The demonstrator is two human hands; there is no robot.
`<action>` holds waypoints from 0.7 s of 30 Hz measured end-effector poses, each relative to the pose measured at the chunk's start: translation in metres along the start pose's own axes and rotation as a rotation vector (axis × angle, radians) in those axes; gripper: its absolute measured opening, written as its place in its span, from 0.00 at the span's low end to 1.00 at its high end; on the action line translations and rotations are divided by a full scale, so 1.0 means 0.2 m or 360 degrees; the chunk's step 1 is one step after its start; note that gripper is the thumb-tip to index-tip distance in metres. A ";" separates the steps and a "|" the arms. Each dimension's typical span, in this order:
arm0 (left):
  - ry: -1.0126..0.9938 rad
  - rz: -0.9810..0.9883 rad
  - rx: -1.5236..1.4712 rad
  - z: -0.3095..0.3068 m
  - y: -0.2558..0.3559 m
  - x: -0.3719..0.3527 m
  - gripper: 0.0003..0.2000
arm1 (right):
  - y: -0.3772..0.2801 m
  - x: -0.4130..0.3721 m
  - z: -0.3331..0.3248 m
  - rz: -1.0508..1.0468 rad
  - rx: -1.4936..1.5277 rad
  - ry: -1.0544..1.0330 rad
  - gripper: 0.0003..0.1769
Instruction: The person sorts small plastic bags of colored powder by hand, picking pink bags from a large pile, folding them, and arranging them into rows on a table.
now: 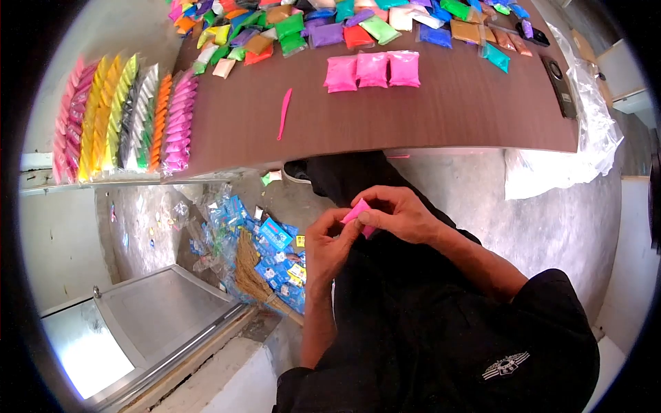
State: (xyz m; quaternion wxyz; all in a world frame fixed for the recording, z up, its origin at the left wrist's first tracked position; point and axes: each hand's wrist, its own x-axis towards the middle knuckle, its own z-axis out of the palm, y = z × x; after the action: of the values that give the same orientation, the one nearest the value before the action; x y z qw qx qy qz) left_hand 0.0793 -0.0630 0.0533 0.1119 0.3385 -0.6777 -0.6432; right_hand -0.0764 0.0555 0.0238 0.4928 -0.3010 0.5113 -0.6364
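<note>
Over my lap, in front of the table's near edge, both hands hold one small pink packet (358,210). My left hand (329,237) pinches its left side between thumb and fingers. From the right, my right hand (398,215) grips the packet's other side, thumb laid across it. Part of the packet is hidden behind the fingers. On the table ahead, three plump pink packets (372,69) sit side by side in a row. A thin pink plastic tool (284,114) lies to their left on the brown tabletop (234,117).
Many coloured packets (289,26) are heaped along the table's far side. Strips of packets (124,117) hang over the left end. A dark phone-like device (558,86) and clear plastic sheeting (592,131) are at right. Blue wrappers (279,272) and a straw broom (249,268) lie lower left.
</note>
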 end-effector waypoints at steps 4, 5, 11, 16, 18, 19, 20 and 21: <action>0.0138 0.0013 -0.0208 0.06 -0.02 0.01 0.10 | 0.03 0.01 -0.02 0.0061 0.0228 0.0077 0.13; 0.0176 0.0002 -0.0308 0.07 -0.03 0.01 0.10 | 0.04 0.01 -0.02 0.0066 0.0228 0.0079 0.13; 0.0206 -0.0032 -0.0082 0.08 -0.02 0.02 0.08 | 0.06 0.03 -0.03 0.0031 0.0307 0.0194 0.15; 0.0171 0.0035 0.0176 0.03 -0.04 0.03 0.07 | 0.01 0.04 -0.03 0.0081 0.0160 0.0119 0.17; 0.0160 0.0040 0.0199 0.03 -0.03 0.03 0.08 | 0.03 0.05 -0.05 0.0091 0.0138 0.0130 0.17; 0.0176 0.0033 0.0074 0.05 -0.02 0.03 0.08 | 0.04 0.05 -0.06 0.0102 0.0112 0.0140 0.16; 0.0193 0.0027 -0.0051 0.07 -0.02 0.03 0.08 | 0.04 0.05 -0.06 0.0103 0.0114 0.0140 0.16; 0.0193 0.0026 -0.0052 0.09 -0.01 0.04 0.08 | 0.04 0.05 -0.05 0.0084 0.0204 0.0215 0.16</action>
State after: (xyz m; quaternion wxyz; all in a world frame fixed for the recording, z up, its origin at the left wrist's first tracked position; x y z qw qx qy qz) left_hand 0.0638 -0.0531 0.0469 0.1633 0.3695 -0.6618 -0.6315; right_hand -0.0869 0.0498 0.0121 0.4922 -0.2117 0.5094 -0.6734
